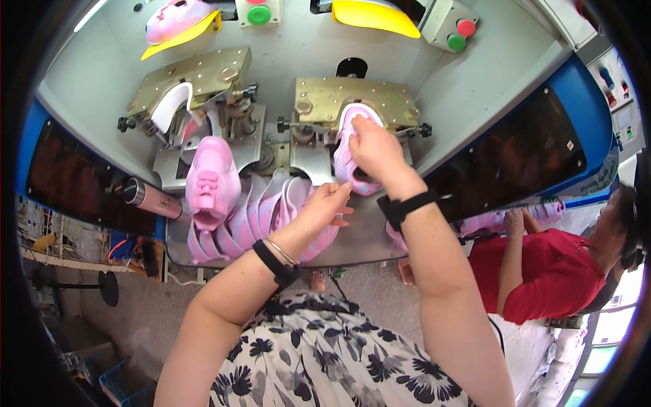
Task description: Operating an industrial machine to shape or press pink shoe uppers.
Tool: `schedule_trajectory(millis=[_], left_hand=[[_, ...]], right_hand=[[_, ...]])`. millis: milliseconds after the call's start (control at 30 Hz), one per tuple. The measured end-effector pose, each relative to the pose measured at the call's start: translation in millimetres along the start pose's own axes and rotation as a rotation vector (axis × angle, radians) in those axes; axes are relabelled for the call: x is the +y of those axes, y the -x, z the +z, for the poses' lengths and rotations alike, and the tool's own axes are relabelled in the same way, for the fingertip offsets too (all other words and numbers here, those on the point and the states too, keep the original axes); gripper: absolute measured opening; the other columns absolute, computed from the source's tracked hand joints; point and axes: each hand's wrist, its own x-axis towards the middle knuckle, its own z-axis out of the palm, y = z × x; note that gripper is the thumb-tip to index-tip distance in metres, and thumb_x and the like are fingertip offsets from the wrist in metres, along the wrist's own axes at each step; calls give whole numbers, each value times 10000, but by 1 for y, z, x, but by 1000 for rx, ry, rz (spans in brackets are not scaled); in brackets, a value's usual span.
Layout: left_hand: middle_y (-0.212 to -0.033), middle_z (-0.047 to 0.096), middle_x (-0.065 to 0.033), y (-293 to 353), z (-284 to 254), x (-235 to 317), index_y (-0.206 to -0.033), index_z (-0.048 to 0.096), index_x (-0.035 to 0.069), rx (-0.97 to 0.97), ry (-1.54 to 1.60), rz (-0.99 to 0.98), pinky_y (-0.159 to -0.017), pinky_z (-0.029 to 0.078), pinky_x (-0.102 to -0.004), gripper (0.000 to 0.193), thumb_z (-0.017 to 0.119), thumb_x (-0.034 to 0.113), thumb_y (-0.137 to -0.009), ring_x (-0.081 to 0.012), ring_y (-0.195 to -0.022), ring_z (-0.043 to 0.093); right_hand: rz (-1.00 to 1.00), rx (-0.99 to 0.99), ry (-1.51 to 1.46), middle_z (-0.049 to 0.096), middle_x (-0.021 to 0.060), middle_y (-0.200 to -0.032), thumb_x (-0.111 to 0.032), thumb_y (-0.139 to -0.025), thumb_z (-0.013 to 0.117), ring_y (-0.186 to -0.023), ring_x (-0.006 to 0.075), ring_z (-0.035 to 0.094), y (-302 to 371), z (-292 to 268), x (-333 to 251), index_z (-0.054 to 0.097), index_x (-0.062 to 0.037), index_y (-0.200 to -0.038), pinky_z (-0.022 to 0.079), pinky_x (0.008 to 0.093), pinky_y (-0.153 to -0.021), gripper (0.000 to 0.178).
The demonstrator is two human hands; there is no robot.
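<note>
A pink shoe upper (344, 157) stands toe-up against the right-hand brass-topped clamp (356, 95), its toe at the clamp's front. My right hand (377, 150) lies over it with fingers curled into its opening, gripping it. Just below, my left hand (327, 207) is near the upper's heel edge, thumb and forefinger pinched together; whatever is between them is too small to make out. Under my left wrist a row of pink-and-grey shoe uppers (261, 214) is packed side by side. Another pink shoe (215, 175) rests toe-away at the left clamp (196, 74).
Yellow curved guards (376, 18) hang above, a pink shoe (178, 20) on the left one. Red and green button boxes (444, 27) are on the back wall. A pink bottle (152, 198) lies at the left edge. A person in red (549, 271) handles more pink uppers at right.
</note>
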Motion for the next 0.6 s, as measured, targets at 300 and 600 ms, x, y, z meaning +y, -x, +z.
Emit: schedule_trajectory(millis=[300, 600], left_hand=[[-784, 680, -13, 86, -109, -5, -936, 689, 10, 48, -409, 265, -625, 507, -244, 194, 657, 201, -920, -98, -725, 641], [-1346, 530, -65, 48, -66, -30, -1223, 583, 145, -284, -1395, 937, -1074, 328, -578, 489, 726, 197, -758, -332, -1289, 462]], right_hand=[[-171, 390, -381, 621, 133, -1102, -77, -827, 636, -876, 303, 618, 169, 29, -34, 625, -49, -1093, 481, 421, -786, 268], [756, -22, -1238, 657, 43, -992, -270, -1032, 468, -915, 131, 596, 189, 172, -17, 623, -30, -1149, 466, 268, -810, 308]])
